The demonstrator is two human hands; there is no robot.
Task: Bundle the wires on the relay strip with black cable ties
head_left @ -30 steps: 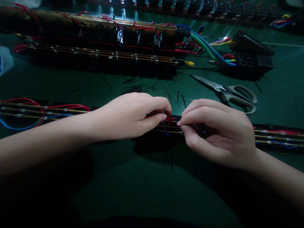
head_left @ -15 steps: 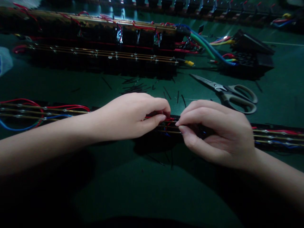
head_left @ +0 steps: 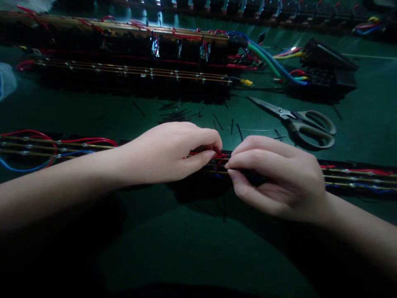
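Note:
A long black strip with thin brass rods point(head_left: 356, 178) runs across the table beneath both hands. My left hand point(head_left: 180, 152) rests over its middle, thumb and forefinger closed at a short red wire point(head_left: 222, 156) that shows just past the fingertips. Close by on the right, the thumb and fingers of my right hand point(head_left: 276, 178) come together in a pinch over the rods. Whatever lies in that pinch is too small and dark to make out. A blue wire point(head_left: 218, 175) peeks out below the rods between the hands.
Scissors point(head_left: 288, 118) lie behind my right hand. Thin black offcuts point(head_left: 176, 114) are scattered on the green table point(head_left: 186, 248). Farther back stand a wired black assembly point(head_left: 130, 74) and a black connector block point(head_left: 331, 76) with coloured cables. Some clear plastic point(head_left: 6, 80) sits at far left.
My right hand has shifted slightly left and down, bringing its fingertips nearer to my left hand. My left hand has stayed almost still.

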